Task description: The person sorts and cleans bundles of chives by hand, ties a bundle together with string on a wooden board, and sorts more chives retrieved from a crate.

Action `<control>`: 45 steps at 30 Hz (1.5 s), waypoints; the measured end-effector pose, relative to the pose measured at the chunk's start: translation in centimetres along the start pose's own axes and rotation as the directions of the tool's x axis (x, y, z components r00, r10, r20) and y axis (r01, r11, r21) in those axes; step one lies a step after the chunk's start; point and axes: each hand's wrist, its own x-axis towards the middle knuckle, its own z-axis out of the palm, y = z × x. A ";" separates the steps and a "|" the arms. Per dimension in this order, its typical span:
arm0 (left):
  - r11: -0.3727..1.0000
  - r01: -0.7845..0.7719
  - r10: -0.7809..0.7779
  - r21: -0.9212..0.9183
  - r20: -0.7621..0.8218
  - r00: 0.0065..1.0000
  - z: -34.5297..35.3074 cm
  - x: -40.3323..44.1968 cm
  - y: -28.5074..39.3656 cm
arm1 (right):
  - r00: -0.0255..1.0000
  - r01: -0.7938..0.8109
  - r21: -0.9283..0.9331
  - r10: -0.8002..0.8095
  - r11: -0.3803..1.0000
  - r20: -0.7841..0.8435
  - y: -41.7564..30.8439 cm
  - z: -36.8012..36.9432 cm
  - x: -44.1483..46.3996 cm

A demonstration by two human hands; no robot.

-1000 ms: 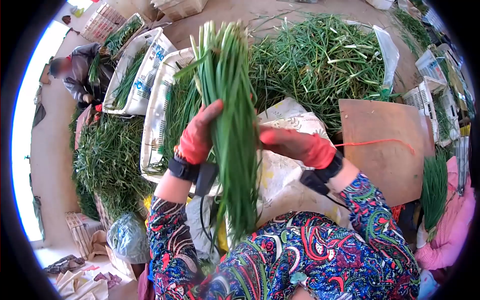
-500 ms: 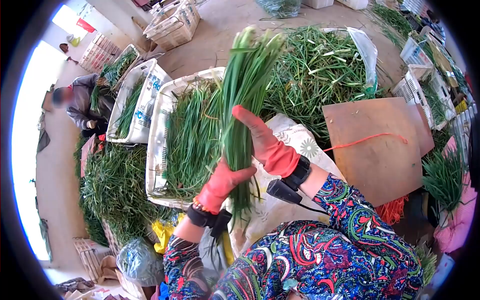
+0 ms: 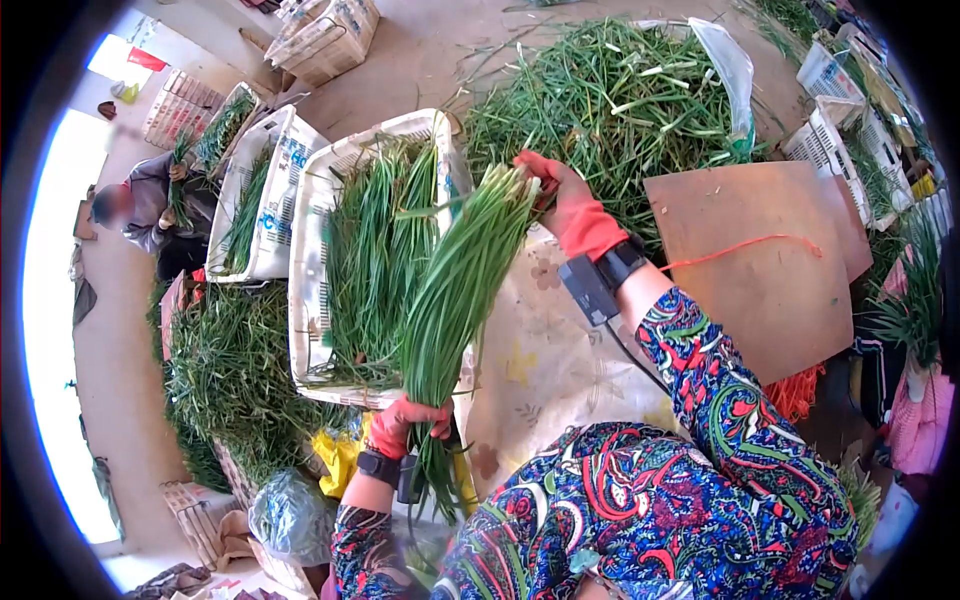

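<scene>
A long bunch of green chives (image 3: 455, 285) slants across the middle of the head view, pale stem ends up and to the right, leaf tips hanging low. My left hand (image 3: 405, 424), in a red glove, is wrapped around its lower, leafy part. Up at the stem ends, my right hand (image 3: 580, 210), also red-gloved, has its fingers bent against the bunch; some fingertips are hidden behind it. Just left of the bunch stands a white plastic crate (image 3: 308, 300) with more chives (image 3: 375, 260) laid lengthwise in it.
A big heap of loose chives (image 3: 610, 100) lies behind my right hand. On the right is a brown board (image 3: 755, 270) with an orange string. Another green pile (image 3: 235, 370) and a clear plastic bag (image 3: 292, 515) are at left. A person (image 3: 150, 205) sits beyond, handling greens.
The bunch has come down and tilted, its stem ends now leaning right. My left hand has lowered with it. The right hand has moved up to the stem ends, its pointing finger now bent.
</scene>
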 end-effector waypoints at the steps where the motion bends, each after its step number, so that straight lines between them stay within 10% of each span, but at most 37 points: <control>1: 0.998 0.019 -0.020 -0.065 -0.017 1.000 -0.3 -0.1 -1.0 | 0.984 -0.019 0.096 0.035 0.995 -0.172 0.1 -0.3 0.7; 2: 0.992 0.044 -0.047 -0.119 -0.022 0.999 -0.8 -0.1 -1.9 | 0.978 -0.035 -0.008 0.033 0.999 -0.208 0.1 -1.5 1.4; 4: 0.983 0.041 -0.052 -0.177 -0.056 0.997 -1.1 -0.4 -3.1 | 0.951 -0.252 0.109 0.225 0.962 0.212 -1.9 -5.0 2.8; 6: 0.982 0.017 -0.034 -0.187 -0.085 0.996 -2.6 -0.6 -4.8 | 0.973 -0.222 0.153 0.228 0.963 -0.025 -4.8 -0.2 1.2; 9: 0.990 0.018 -0.035 -0.140 -0.121 0.992 -3.3 -0.8 -5.4 | 0.994 0.016 -0.278 0.015 0.960 0.107 -9.2 1.7 1.3; 13: 0.992 0.073 -0.092 -0.103 -0.196 0.976 -2.9 0.0 -5.7 | 0.950 0.146 -0.969 0.244 0.197 0.193 -7.3 3.4 -2.5; 17: 0.983 0.137 -0.114 0.119 -0.187 0.976 -3.0 0.6 -5.2 | 0.872 0.054 -0.988 0.476 0.142 0.116 0.6 0.2 -4.2; 21: 0.989 0.105 -0.080 0.102 -0.224 0.971 -1.5 0.2 -3.6 | 0.945 -0.122 -0.917 0.327 0.381 0.010 3.9 -0.8 -3.8; 25: 0.996 0.081 -0.071 0.022 -0.302 0.951 -2.4 -0.2 -5.2 | 0.944 -0.141 -0.986 0.312 0.089 -0.107 2.2 3.3 -4.4; 27: 0.996 0.088 -0.084 -0.001 -0.290 0.953 -2.1 0.1 -5.1 | 0.971 0.115 -0.950 0.171 0.289 0.170 0.0 4.0 -3.7; 31: 0.997 0.067 -0.073 -0.034 -0.268 0.960 -1.7 0.4 -5.4 | 0.948 0.303 -0.529 -0.309 0.793 0.079 -7.9 1.5 1.0; 34: 0.995 0.102 -0.103 -0.018 -0.260 0.960 -2.3 0.5 -5.7 | 0.999 -0.018 -0.862 -0.025 0.507 -0.036 -7.3 -2.2 0.0; 38: 0.997 0.078 -0.079 -0.012 -0.244 0.967 -2.5 0.8 -5.8 | 0.895 -0.337 -0.766 0.439 0.547 -0.081 0.4 -4.4 -4.2; 45: 0.995 0.093 -0.077 0.047 -0.267 0.961 -2.4 0.3 -5.5 | 0.791 -0.079 -0.996 0.604 -0.048 -0.092 1.9 -0.7 -5.9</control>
